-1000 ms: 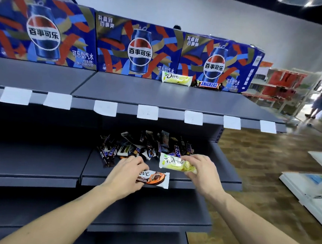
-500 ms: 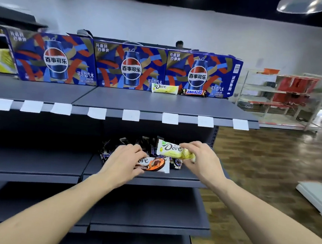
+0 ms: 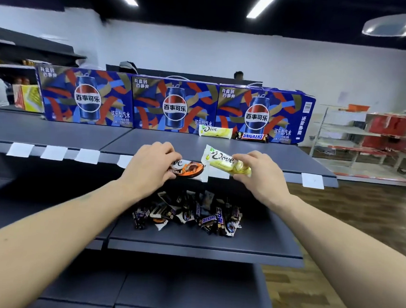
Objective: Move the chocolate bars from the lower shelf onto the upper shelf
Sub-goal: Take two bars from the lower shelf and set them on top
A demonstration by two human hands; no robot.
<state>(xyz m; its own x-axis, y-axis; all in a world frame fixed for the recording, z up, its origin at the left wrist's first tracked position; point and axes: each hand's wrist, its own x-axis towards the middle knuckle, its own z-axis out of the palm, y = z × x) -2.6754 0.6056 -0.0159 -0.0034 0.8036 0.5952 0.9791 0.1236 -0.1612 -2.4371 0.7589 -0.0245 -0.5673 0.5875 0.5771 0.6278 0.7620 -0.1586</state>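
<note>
My left hand (image 3: 149,165) grips a white and orange Dove bar (image 3: 191,170) at the front edge of the upper shelf (image 3: 169,142). My right hand (image 3: 254,173) pinches a yellow Dove bar (image 3: 221,160) just above that edge. A second yellow Dove bar (image 3: 214,132) and a Snickers bar (image 3: 252,136) lie at the back of the upper shelf. A heap of several chocolate bars (image 3: 187,213) stays on the lower shelf (image 3: 204,242), below both hands.
Three blue Pepsi cartons (image 3: 174,104) line the back of the upper shelf. White price tags (image 3: 313,180) hang on its front lip. Wooden floor and white racks (image 3: 368,140) lie to the right. People stand behind the shelving.
Both hands have risen from the lower shelf to the upper shelf's front edge, each carrying its Dove bar. The view has tilted upward.
</note>
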